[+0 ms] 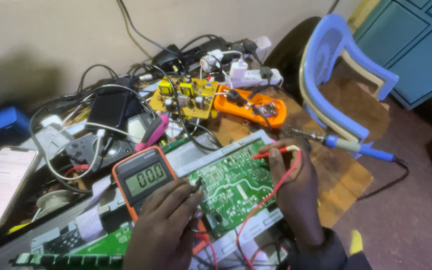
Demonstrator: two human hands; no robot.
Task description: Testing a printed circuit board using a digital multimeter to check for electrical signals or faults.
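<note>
- Two hands on one green circuit board [233, 185], bench centre, resting tilted on a grey metal chassis [216, 150].
- Far left: smartphone [1, 185], screen lit, flat on the bench. Apart from the work.
- Tangle of black and white cables [91, 125] around a black box; glossy, limp.
- Multimeter [143, 177], orange rubber case, grey display lit, just left of the board and touching the left hand.
- Left hand [163, 230]: fingers pressed together, pinching a probe tip [197, 183] onto the board's left edge. Probe body hidden by the fingers.
- Board: thin, stiff, light, solder side up with pale traces. Judgement: fragile at joints, best held by bare edges, not the face.
- Right hand [293, 185]: thumb and forefinger pinching the red probe [276, 151] at the board's upper right corner; remaining fingers curled. Red lead [261, 205] loops down over the board, soft.
- Behind: yellow component board [183, 97], orange tool case [248, 107], white power strip [251, 75].
- Right: soldering iron [346, 145], blue handle, on the wooden tabletop [341, 185]; blue plastic chair [336, 75] beyond.
</note>
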